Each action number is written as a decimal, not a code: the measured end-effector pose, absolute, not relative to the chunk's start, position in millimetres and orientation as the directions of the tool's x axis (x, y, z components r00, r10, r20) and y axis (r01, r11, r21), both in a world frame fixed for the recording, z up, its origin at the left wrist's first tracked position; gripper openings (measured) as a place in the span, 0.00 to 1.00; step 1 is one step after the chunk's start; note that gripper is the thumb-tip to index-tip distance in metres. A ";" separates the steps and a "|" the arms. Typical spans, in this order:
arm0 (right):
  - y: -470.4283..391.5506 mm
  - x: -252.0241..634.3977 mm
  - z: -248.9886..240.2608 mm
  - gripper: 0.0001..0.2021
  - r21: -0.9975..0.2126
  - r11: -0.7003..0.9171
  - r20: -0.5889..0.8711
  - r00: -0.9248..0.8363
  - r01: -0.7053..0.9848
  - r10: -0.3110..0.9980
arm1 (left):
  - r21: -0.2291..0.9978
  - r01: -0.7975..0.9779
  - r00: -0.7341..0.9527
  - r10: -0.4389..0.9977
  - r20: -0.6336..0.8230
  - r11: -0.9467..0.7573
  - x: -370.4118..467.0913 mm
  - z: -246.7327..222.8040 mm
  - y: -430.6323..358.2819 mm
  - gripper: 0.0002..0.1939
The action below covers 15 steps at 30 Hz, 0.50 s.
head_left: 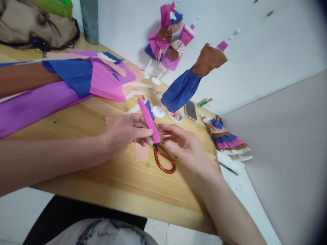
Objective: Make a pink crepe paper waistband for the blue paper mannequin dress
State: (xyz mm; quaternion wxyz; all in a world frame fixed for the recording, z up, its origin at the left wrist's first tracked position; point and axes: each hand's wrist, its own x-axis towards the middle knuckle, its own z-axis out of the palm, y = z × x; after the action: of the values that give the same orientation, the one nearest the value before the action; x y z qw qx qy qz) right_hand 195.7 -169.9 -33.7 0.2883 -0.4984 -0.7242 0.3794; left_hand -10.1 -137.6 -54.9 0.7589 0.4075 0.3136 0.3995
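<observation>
My left hand (130, 131) pinches a narrow strip of bright pink crepe paper (148, 117) between thumb and fingers. Just to its right, my right hand (182, 141) is open, its fingers curved and apart, close to the strip's lower end. Beneath both hands lie scissors (163, 163) with a red handle loop, their blades mostly hidden by my left hand. A small peach paper piece (141, 152) rests on the wooden table under my left hand. Behind the strip stands a small dress form in a brown top and blue skirt (182, 88) on a white round base.
Sheets of pink, blue, brown and purple crepe paper (108, 81) spread over the left. Two more dressed forms (163, 39) stand by the wall. A tape roll (175, 115), a phone (190, 110), a striped paper dress (227, 136) and a pen (227, 167) on white paper lie rightward.
</observation>
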 end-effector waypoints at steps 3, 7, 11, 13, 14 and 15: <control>-167.5 182.2 -35.9 0.31 -0.944 0.133 -0.012 -0.435 0.302 0.900 | 0.875 -0.344 0.483 0.863 -0.146 0.340 -9.8 -53.5 -138.0 0.04; -160.2 160.5 -36.0 0.31 -0.971 0.074 -0.039 -0.453 0.228 0.891 | 0.863 -0.372 0.466 0.873 -0.145 0.342 -9.9 -54.2 -135.4 0.07; -152.1 150.8 -42.4 0.27 -0.982 0.042 -0.030 -0.372 0.183 0.928 | 0.854 -0.397 0.414 0.896 -0.161 0.336 -10.4 -54.2 -132.5 0.05; -149.4 150.7 -46.5 0.25 -0.983 0.039 -0.029 -0.363 0.178 0.932 | 0.853 -0.387 0.400 0.898 -0.185 0.349 -10.9 -54.2 -131.5 0.04; -148.6 151.1 -48.2 0.24 -0.983 0.036 -0.032 -0.359 0.182 0.933 | 0.853 -0.380 0.394 0.897 -0.202 0.359 -11.2 -54.4 -131.1 0.04; -147.9 151.6 -49.6 0.24 -0.981 0.031 -0.039 -0.351 0.191 0.936 | 0.853 -0.372 0.386 0.896 -0.218 0.368 -11.5 -54.8 -130.6 0.04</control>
State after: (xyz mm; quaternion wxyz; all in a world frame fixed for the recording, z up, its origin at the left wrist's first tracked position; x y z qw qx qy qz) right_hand 151.6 -147.9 -49.6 0.3501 -0.4493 -0.6270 0.5315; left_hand -11.5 -130.6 -54.8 0.7465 0.3687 0.3557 0.4246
